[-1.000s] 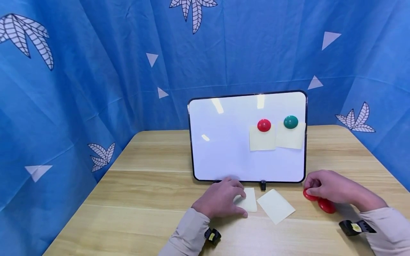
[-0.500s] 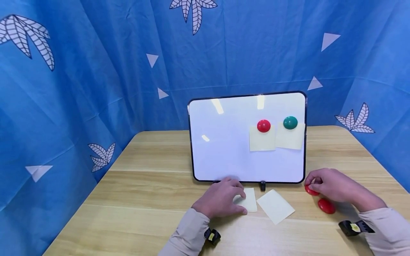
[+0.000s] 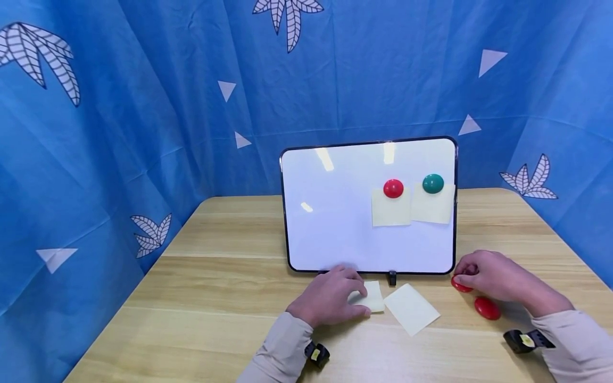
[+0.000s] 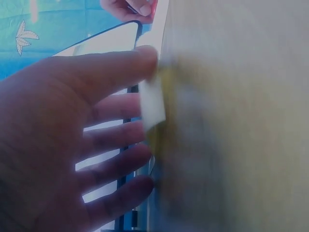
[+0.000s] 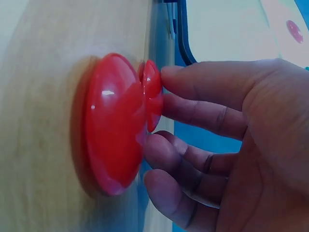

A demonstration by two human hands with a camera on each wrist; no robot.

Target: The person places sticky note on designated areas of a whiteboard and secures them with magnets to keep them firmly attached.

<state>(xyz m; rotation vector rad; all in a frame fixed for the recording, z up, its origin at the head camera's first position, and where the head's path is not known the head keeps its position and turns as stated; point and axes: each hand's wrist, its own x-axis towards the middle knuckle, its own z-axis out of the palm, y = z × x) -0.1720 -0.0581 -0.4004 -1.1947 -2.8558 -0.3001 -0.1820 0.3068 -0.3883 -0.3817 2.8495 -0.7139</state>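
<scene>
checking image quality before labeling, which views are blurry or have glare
Head view: sharp, with ceiling-light glare streaks on the whiteboard. Left wrist view: badly blurred and backlit, the left hand dark and the sticky note smeared. Right wrist view: red magnet fairly sharp with a highlight, the table soft.

Your left hand (image 3: 330, 300) lies low, palm down, fingers (image 4: 120, 108) spread and lightly bent, thumb tip pressed toward the index. Your right hand (image 3: 493, 276) is out to the right, fingers (image 5: 203, 113) curled in a pinch. Both forearms are sleeved, with a strap at each wrist.
</scene>
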